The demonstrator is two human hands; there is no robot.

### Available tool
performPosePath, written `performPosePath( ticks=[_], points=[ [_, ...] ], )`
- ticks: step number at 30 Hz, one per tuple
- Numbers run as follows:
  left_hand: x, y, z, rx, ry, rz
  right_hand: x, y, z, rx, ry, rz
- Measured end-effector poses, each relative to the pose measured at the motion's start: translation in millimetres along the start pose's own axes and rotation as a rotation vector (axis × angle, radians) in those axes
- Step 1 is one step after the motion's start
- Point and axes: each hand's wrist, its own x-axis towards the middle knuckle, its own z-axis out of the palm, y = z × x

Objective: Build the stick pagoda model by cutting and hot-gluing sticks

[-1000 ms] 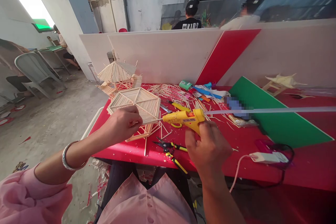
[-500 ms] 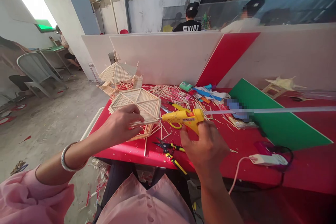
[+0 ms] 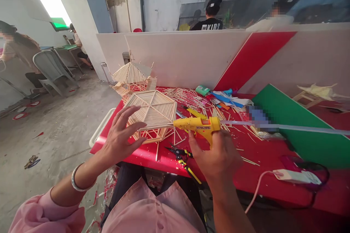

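My right hand (image 3: pixel 218 149) is closed around the handle of a yellow hot glue gun (image 3: pixel 195 123), a long clear glue stick (image 3: pixel 273 126) trailing from its back. The gun's nozzle points left, at the right corner of a six-sided model made of thin wooden sticks (image 3: pixel 153 107). Whether the nozzle touches the sticks I cannot tell. My left hand (image 3: pixel 121 134), fingers spread, is at the model's left front edge and hides part of it. Behind stands a stick pavilion with a pointed roof (image 3: pixel 131 72).
Pliers (image 3: pixel 182 154) with black and yellow handles lie near the front edge of the red table (image 3: pixel 246 185). Loose sticks (image 3: pixel 186 96), a yellow cutter (image 3: pixel 195 113) and a green board (image 3: pixel 290 120) lie beyond. A white power strip (image 3: pixel 296 176) is at right. Other people sit further off.
The view has shifted left, so the table appears further right. My left hand has opened, its fingers spreading apart at the model's edge. The glue gun stays at the model's right corner.
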Motion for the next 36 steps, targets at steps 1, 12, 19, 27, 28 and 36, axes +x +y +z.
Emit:
performPosePath(
  ticks=[1, 12, 19, 27, 28, 36],
  points=[
    [0, 1, 0.3, 0.0, 0.016, 0.008, 0, -2, 0, 0.005, -0.002, 0.002],
    [-41, 58, 46.9, -0.3, 0.02, 0.101, -20, 76, -6, 0.015, -0.521, 0.423],
    [-60, 82, 139.8, -0.359, -0.234, -0.08, -69, 116, 36, -0.131, -0.943, 0.445],
    [-67, 73, 157.8, -0.377, -0.288, -0.306, -40, 107, 41, 0.042, -0.851, 0.185],
    [-69, 74, 159.2, -0.409, -0.275, -0.321, -28, 105, 47, 0.109, -0.88, 0.185],
    [-26, 104, 157.1, -0.756, -0.186, -0.477, 64, 126, 172, -0.085, -0.98, 0.289]
  ],
)
